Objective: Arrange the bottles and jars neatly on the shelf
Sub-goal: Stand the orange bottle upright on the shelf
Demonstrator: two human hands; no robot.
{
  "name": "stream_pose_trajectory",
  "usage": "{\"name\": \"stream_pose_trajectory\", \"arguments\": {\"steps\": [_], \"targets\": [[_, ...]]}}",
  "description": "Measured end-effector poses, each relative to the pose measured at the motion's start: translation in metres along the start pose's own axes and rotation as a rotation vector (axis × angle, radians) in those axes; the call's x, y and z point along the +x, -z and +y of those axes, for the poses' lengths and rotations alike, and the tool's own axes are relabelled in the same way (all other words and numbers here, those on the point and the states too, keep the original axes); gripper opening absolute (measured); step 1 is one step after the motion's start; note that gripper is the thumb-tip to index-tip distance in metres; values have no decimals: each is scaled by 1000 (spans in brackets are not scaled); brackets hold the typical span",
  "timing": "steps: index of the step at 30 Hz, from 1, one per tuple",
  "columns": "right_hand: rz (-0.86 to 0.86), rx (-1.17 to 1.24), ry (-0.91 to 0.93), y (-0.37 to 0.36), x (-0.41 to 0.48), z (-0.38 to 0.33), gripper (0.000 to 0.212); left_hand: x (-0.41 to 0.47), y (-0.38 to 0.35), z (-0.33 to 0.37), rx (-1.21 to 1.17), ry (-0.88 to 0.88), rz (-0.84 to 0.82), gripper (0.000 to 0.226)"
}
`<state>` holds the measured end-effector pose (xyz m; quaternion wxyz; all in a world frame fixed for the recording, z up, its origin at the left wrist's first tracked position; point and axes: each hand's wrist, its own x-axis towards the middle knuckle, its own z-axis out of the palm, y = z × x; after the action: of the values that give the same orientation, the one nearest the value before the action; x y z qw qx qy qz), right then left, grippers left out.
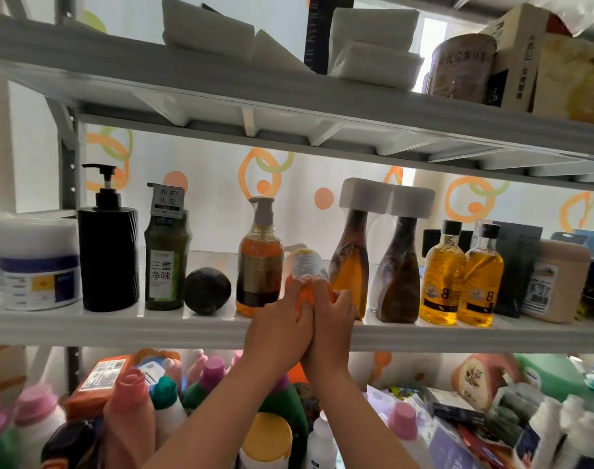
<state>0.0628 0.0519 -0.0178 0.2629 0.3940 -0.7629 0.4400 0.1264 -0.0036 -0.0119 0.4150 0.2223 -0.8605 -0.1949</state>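
Bottles fill the middle shelf (119, 328) from end to end. Far left of the fingers stands the black pump bottle (107, 258), with a white jar (40, 265) beyond it. Just right of the fingers is a tall white-capped bottle (351, 265), and just left of them an amber pump bottle (260, 265). Between those two sits the small orange bottle (307, 265), leaning back a little. The left hand (277, 330) and right hand (332, 323) are pressed side by side, and the fingers (297, 289) of both curl round the bottle's lower half. The hands hide its base, so I cannot tell whether it rests on the shelf. Further left of the fingers a dark round thing (207, 291) lies on its side.

The step in hand looks like seating this bottle in the narrow gap of the row. Next it likely needs standing upright, label forward, and level with the front edge. The fingers must then let go without nudging either neighbour.
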Motion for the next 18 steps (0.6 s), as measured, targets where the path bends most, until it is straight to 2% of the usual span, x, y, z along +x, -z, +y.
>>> {"name": "stream_pose_trajectory", "arguments": {"steps": [3, 6, 9, 11, 14, 16, 18], "targets": [[114, 88, -60, -10, -6, 1, 35, -7, -8, -5, -32, -19, 8, 40], [146, 50, -131, -15, -10, 1, 36, -11, -13, -9, -25, -24, -1, 39], [197, 142, -112, -16, -14, 3, 31, -12, -14, -14, -15, -49, -8, 39], [155, 239, -49, -18, -20, 7, 27, -16, -13, -19, 11, -88, -5, 40], [150, 218, -72, -23, -28, 9, 39, -22, -11, -28, 36, -145, -28, 41], [183, 70, -90, -28, -31, 8, 57, -23, -10, -31, 34, -168, -51, 42], [208, -9, -17, -31, -33, 8, 64, -24, -9, -30, 61, -177, -55, 45]]}}
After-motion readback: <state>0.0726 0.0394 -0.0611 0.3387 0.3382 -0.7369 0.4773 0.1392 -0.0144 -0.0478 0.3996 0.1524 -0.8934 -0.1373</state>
